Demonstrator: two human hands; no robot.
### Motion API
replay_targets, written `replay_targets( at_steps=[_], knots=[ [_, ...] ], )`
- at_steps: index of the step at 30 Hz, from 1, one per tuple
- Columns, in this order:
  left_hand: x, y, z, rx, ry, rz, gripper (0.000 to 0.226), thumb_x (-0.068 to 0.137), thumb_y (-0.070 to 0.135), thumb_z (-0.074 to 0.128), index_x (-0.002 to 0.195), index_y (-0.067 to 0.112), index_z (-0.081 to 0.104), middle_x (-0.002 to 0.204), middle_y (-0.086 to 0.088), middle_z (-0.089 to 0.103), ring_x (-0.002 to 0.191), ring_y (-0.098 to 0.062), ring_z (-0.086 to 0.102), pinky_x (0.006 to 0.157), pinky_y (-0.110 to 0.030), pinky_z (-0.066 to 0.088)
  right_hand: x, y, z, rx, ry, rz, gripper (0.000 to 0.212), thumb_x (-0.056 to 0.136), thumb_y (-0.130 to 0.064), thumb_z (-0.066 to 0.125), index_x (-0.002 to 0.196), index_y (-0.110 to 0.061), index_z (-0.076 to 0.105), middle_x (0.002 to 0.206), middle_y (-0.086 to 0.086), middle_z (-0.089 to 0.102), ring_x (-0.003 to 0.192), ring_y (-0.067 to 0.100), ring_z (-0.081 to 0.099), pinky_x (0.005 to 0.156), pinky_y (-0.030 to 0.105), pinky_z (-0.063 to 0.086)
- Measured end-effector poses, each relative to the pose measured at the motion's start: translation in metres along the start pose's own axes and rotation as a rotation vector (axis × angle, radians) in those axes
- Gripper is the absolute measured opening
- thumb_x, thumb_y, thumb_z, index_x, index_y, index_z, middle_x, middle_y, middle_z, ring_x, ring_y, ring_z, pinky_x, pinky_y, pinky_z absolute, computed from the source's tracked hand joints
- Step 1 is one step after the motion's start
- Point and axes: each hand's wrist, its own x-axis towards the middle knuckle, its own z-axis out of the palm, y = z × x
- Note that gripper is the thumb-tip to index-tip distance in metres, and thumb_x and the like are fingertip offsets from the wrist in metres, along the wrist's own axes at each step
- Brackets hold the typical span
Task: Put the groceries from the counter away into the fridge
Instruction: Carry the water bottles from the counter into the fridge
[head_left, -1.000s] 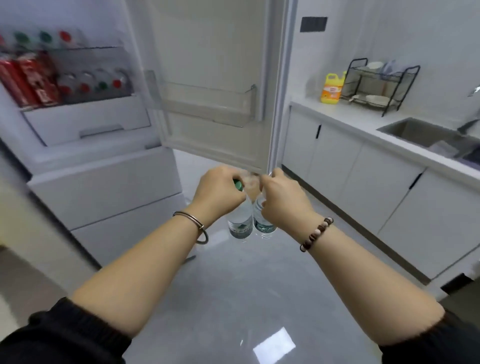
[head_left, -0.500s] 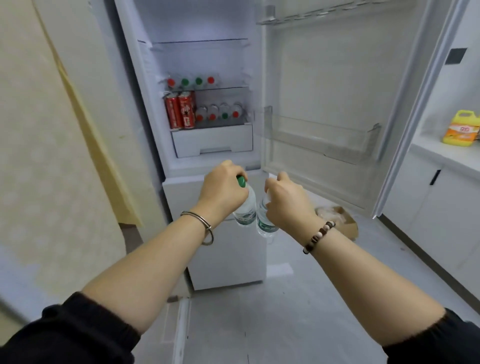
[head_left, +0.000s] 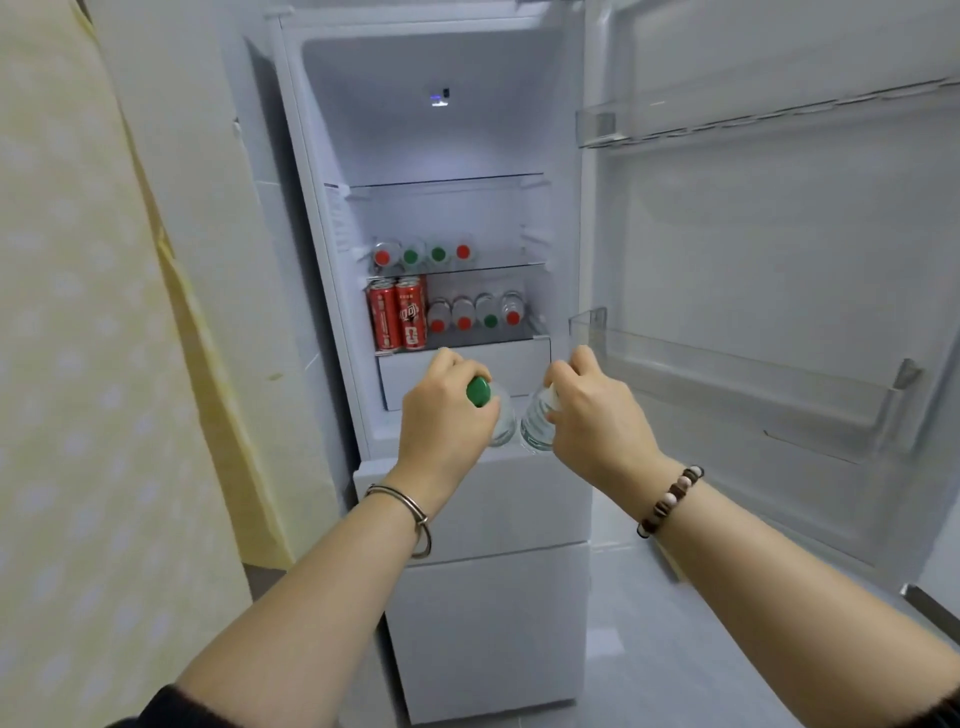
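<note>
Hands reach forward together in front of the open fridge (head_left: 441, 130). The left hand (head_left: 447, 415) is curled around the neck of a clear water bottle with green cap (head_left: 478, 391), and this bottle hangs down from the fingers. The right hand (head_left: 597, 415) grips a second water bottle (head_left: 537, 428) in the same way, near its top; its cap is hidden behind the fingers. The two bottles are just beside each other, between the hands, in the air before the white drawer (head_left: 519, 364) at the bottom of the fridge's upper compartment. Above the drawer, on the lowest shelf, red cans (head_left: 397, 319) stand at the left edge, and four small bottles (head_left: 475, 314) lie next to them with caps to the front. One shelf higher lie four more bottles (head_left: 423, 254) with red and green caps. The door (head_left: 753, 249) stands open at the right, with a clear bin (head_left: 727, 384) near the right hand. A metal bangle (head_left: 410, 506) is on the left wrist and a bead bracelet (head_left: 670, 499) on the right wrist.
</note>
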Motion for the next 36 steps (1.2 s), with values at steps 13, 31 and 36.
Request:
replay_targets(
  at_steps=[13,31,36],
  knots=[
    [0.129,-0.059,0.109,0.037,0.085,0.012,0.014,0.072,0.005,0.072,0.085,0.007,0.070,0.086,-0.002,0.058,0.071,-0.011,0.050,0.061,-0.011,0.037,0.143,0.088,0.082,0.101,0.164,-0.159,0.028,0.060,0.019,0.064,0.077,0.000,0.053,0.083,0.016,0.047,0.039,0.027,0.030,0.034,0.030,0.032],
    [0.297,-0.155,0.183,-0.169,0.423,0.326,0.014,0.069,0.005,0.075,0.081,0.005,0.068,0.083,-0.005,0.057,0.071,-0.008,0.049,0.065,-0.008,0.043,0.311,0.105,0.159,0.078,0.546,-0.034,0.025,0.058,0.018,0.067,0.072,-0.001,0.057,0.083,0.013,0.050,0.041,0.022,0.035,0.033,0.026,0.034],
    [0.341,-0.188,0.216,-0.197,0.382,0.405,0.017,0.070,0.003,0.078,0.083,0.003,0.067,0.084,-0.008,0.057,0.067,-0.009,0.051,0.066,-0.014,0.044,0.351,0.105,0.175,0.021,0.604,0.030,0.029,0.059,0.017,0.071,0.077,-0.002,0.060,0.083,0.011,0.051,0.046,0.014,0.033,0.041,0.009,0.021]
  ],
)
